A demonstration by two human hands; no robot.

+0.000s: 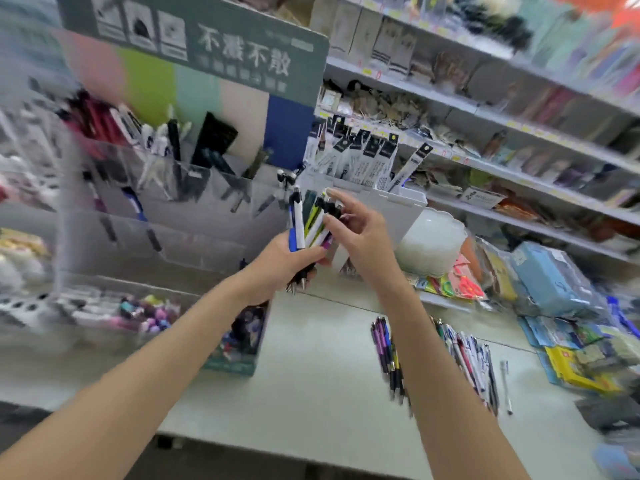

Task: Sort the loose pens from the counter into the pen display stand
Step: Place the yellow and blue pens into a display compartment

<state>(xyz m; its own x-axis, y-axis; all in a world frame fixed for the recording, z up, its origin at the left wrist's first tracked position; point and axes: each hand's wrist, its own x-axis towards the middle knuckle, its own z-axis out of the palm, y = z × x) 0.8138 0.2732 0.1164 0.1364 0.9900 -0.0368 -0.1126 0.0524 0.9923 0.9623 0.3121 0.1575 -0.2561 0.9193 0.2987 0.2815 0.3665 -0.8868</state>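
Above the shop counter's point(311, 358) back edge, left hand point(280, 258) grips the pen bundle point(310, 220); right hand point(360, 233), fingers loosely spread, should pinch one cap and lift straight.

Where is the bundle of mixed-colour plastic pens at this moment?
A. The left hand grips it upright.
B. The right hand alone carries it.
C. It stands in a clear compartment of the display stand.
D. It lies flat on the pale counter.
A: the left hand grips the bundle of mixed-colour plastic pens upright, tips down, while the right hand is only at its upper end.
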